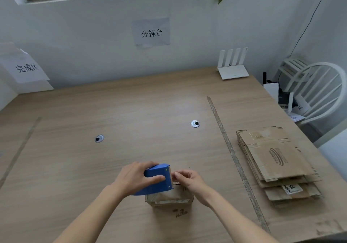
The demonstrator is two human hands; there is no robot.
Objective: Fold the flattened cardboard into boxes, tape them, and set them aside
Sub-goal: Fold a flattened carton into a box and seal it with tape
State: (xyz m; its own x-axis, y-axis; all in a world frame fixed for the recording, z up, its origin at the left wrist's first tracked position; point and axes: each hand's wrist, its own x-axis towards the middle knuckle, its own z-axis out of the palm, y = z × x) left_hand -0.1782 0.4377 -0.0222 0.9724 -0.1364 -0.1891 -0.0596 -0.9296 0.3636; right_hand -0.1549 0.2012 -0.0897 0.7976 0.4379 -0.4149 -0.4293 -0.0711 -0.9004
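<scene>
Wooden table (pixel 131 111), flat cardboard (pixel 276 160) stacked at right. Left hand (pixel 134 178) grips the blue dispenser (pixel 157 179) over the box (pixel 170 200); right hand (pixel 189 179) fingertips pinch together at its blade.

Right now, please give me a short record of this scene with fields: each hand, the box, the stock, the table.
left hand: grips the blue tape dispenser above the box
right hand: fingers pinch at the dispenser's blade end, probably the tape end
box: folded, tape across its top, under both hands
flat cardboard stack: right of the tape line
table: wooden, two cable holes
</scene>
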